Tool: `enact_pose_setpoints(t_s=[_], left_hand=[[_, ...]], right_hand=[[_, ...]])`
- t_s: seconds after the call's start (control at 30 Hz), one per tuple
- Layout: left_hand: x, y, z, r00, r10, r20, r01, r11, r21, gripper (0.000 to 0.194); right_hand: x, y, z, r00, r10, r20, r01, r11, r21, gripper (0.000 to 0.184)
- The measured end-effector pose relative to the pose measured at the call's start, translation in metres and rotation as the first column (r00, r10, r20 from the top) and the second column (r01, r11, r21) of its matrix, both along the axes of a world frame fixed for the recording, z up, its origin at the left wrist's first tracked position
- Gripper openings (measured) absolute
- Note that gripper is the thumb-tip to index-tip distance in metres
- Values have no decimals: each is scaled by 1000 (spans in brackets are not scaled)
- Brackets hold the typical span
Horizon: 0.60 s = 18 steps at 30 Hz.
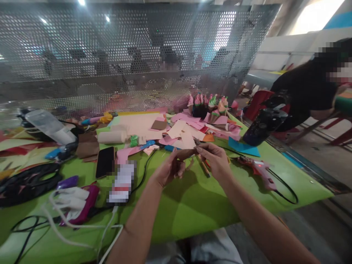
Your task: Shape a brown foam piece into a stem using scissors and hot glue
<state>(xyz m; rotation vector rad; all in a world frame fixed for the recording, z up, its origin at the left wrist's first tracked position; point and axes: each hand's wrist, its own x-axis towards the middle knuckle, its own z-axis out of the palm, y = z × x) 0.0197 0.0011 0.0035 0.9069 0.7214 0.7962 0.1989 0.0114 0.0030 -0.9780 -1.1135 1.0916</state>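
Over the front middle of the green table (189,216), both hands hold one brown piece of sheet material (186,154). My left hand (168,169) is closed on its left end with the fingers curled. At its right end, my right hand (216,158) pinches it between thumb and fingertips. I cannot tell whether the piece is paper or foam. Just below the right fingers lies a thin pencil-like stick (205,168). A pink hot glue gun (262,174) with a lit red light rests to the right of my right hand.
Pink and cream sheets (181,134) pile up behind my hands, with ice-cream-cone-shaped crafts (209,104) further back. A phone (105,162), a power strip (82,207) and cables lie left. A dark bottle (257,124) stands right. A perforated metal panel (123,55) closes the back; a person sits beyond.
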Motion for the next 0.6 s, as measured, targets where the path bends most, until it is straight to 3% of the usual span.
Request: enact_pose_setpoints(t_s=[0.6], left_hand=[[0, 1, 1, 1000, -31, 5, 31, 999, 14, 71]], right_hand=[[1, 0, 1, 1000, -20, 18, 20, 1000, -7, 23]])
